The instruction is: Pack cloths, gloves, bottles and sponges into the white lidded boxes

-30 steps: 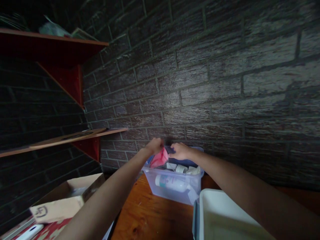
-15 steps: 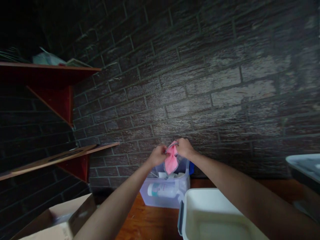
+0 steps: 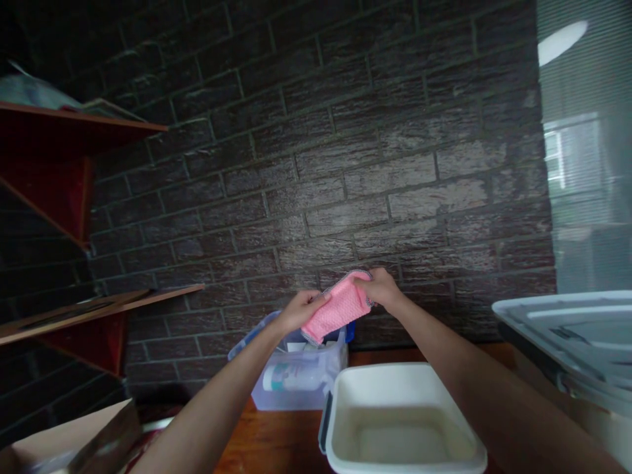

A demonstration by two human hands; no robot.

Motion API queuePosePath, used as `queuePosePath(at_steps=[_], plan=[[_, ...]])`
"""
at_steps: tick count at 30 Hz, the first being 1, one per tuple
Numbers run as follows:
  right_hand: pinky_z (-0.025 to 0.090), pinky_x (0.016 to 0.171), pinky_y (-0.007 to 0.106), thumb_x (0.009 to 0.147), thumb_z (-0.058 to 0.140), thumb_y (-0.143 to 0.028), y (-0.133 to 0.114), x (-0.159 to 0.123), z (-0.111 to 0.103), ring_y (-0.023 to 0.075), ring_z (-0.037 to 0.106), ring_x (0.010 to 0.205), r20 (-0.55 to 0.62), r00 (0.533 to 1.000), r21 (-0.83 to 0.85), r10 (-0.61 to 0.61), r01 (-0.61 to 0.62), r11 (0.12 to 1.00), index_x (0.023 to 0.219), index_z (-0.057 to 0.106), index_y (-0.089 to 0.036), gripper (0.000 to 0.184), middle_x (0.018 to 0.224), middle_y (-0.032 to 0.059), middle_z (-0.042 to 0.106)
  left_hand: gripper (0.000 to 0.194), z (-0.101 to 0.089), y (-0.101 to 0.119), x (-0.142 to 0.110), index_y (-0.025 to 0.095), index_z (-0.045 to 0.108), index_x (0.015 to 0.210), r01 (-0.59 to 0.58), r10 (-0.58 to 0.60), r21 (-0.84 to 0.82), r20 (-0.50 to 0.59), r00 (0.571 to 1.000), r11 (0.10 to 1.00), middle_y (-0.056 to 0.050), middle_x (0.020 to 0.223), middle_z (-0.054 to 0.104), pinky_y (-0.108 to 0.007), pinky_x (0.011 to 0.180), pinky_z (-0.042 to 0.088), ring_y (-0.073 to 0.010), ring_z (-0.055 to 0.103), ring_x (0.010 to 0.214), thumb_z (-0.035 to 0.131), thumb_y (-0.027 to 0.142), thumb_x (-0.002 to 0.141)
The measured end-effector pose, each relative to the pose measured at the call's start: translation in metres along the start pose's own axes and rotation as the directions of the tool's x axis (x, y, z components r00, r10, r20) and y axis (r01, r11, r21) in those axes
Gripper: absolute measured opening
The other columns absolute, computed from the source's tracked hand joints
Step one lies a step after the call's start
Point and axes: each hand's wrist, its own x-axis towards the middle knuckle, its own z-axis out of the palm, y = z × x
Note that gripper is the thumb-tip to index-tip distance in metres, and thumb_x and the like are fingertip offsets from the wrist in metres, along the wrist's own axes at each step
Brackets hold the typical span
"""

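A pink textured cloth (image 3: 338, 309) with a dark stitched edge is stretched between my two hands, folded over on itself. My left hand (image 3: 299, 311) pinches its lower left end, thumb on top. At the upper right end, my right hand (image 3: 380, 288) grips it with the thumb across the front. Below and behind the cloth stands a translucent plastic box (image 3: 264, 394) with its lid tipped back, holding a white bottle (image 3: 291, 377) with a teal band and other items I cannot make out.
A white container (image 3: 340, 454) with a grey side clip stands on the wooden table (image 3: 276, 434). To the right is a lidded bin (image 3: 567, 322). At left are an open cardboard box (image 3: 74, 431) and two wall shelves (image 3: 172, 293). A brick wall (image 3: 296, 164) rises behind.
The cloth, bunched and hanging before, is now spread out between my hands. My hands have moved apart, and the view has turned right, bringing a window and more of the bin into sight.
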Motion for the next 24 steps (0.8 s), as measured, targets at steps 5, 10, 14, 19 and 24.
queuePosePath(at_steps=[5,10,14,19,24], plan=[[0.047,0.056,0.024,0.102,0.049,-0.045,-0.015,-0.029,-0.005,0.013,0.06,0.061,-0.064,0.983,0.143,-0.173,0.18,0.973,0.078,0.064,-0.015,0.041,0.068,-0.0016,0.061,0.063,0.023,0.02,-0.018,0.013,0.067,0.074,0.007,0.002,-0.127,0.072,0.997,0.992,-0.002,0.065,0.061,-0.026,0.056,0.036,-0.0146,0.049,0.059,0.054,0.073,0.087],[0.039,0.056,0.023,0.1,0.047,-0.041,-0.018,-0.072,-0.021,0.0131,0.057,0.063,-0.13,0.936,0.177,-0.326,0.345,0.922,0.072,0.059,-0.019,0.038,0.064,-0.0033,0.057,0.048,0.048,0.04,-0.04,0.014,0.072,0.09,-0.043,0.07,-0.229,0.112,0.991,0.973,-0.006,0.085,0.071,-0.029,0.072,0.045,-0.019,0.058,0.076,0.054,0.058,0.094],[0.036,0.057,0.023,0.101,0.044,-0.036,-0.011,-0.096,-0.03,0.0132,0.055,0.062,-0.145,0.927,0.142,-0.346,0.366,0.92,0.074,0.057,-0.02,0.034,0.065,-0.0035,0.057,0.037,0.067,0.052,-0.052,0.014,0.072,0.09,-0.078,0.115,-0.246,0.14,0.983,0.966,-0.004,0.081,0.068,-0.028,0.072,0.044,-0.0193,0.058,0.078,0.064,0.049,0.09],[0.034,0.061,0.026,0.097,0.048,-0.023,-0.003,-0.117,-0.04,0.0146,0.055,0.065,-0.131,0.918,0.039,-0.375,0.383,0.923,0.076,0.058,-0.02,0.023,0.069,-0.0018,0.06,0.037,0.09,0.062,-0.058,0.014,0.069,0.082,-0.128,0.154,-0.209,0.116,0.981,0.969,-0.002,0.071,0.061,-0.025,0.064,0.039,-0.0163,0.052,0.07,0.063,0.049,0.091],[0.04,0.072,0.03,0.091,0.055,-0.014,0.016,-0.135,-0.048,0.0194,0.06,0.08,-0.117,0.898,-0.168,-0.424,0.402,0.9,0.082,0.062,-0.02,0.013,0.085,0.0031,0.064,0.044,0.106,0.065,-0.061,0.016,0.057,0.069,-0.158,0.17,-0.111,0.11,0.979,0.981,0.003,0.063,0.046,-0.023,0.055,0.028,-0.0116,0.039,0.061,0.055,0.05,0.096]])
